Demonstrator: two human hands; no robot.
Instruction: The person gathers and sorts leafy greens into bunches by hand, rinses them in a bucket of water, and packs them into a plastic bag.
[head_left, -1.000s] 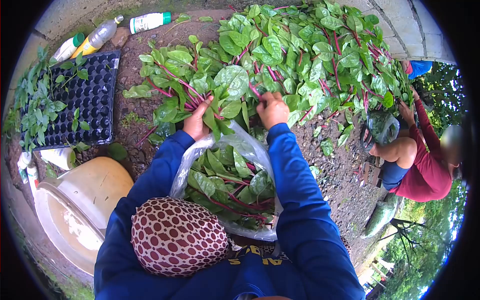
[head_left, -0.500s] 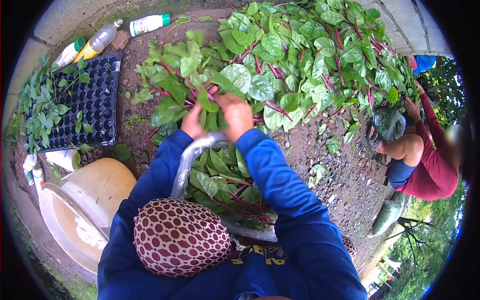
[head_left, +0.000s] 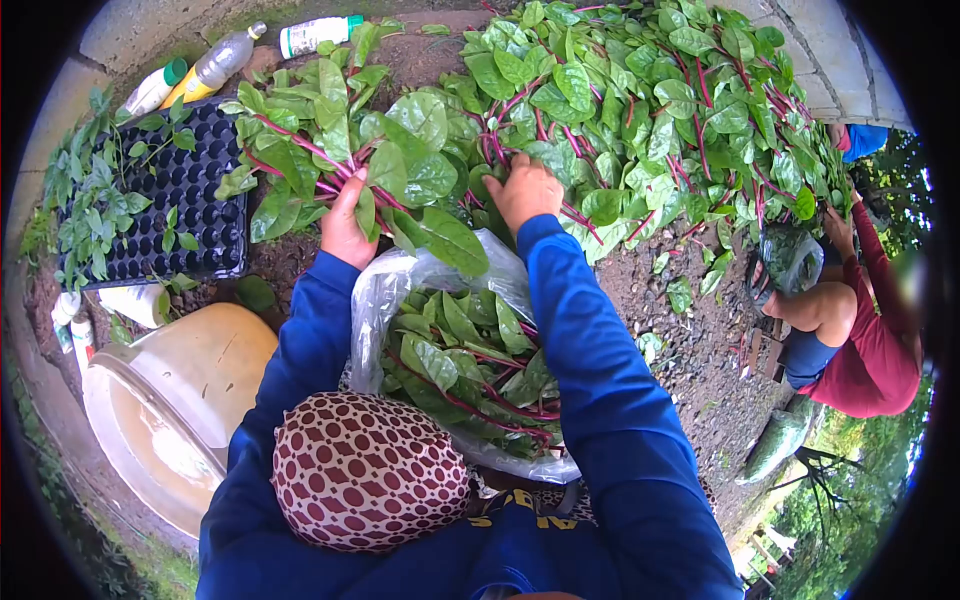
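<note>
My left hand [head_left: 347,225] is closed round a bunch of Malabar spinach [head_left: 305,165], its dark red stems crossing the palm and the leaves fanning out up and left. On the near edge of the big heap of Malabar spinach [head_left: 640,110], my right hand [head_left: 528,192] is closed on stems, its fingertips partly covered by leaves. Below both hands, between my forearms, a clear plastic bag [head_left: 375,300] stands with its mouth open. More leafy red stems [head_left: 465,350] lie inside it.
To the left are a black seedling tray [head_left: 195,235] with plants over it, and a cream tub [head_left: 215,370]. Bottles [head_left: 225,60] lie behind the tray. A person in a red top [head_left: 865,355] sits at right beside a plastic bag [head_left: 790,255]. Patterned cloth [head_left: 370,470] covers my knee.
My hands were together over the bag and are now apart. The left keeps the bunch, while the right has moved right and onto the heap. More of the bag's mouth shows.
</note>
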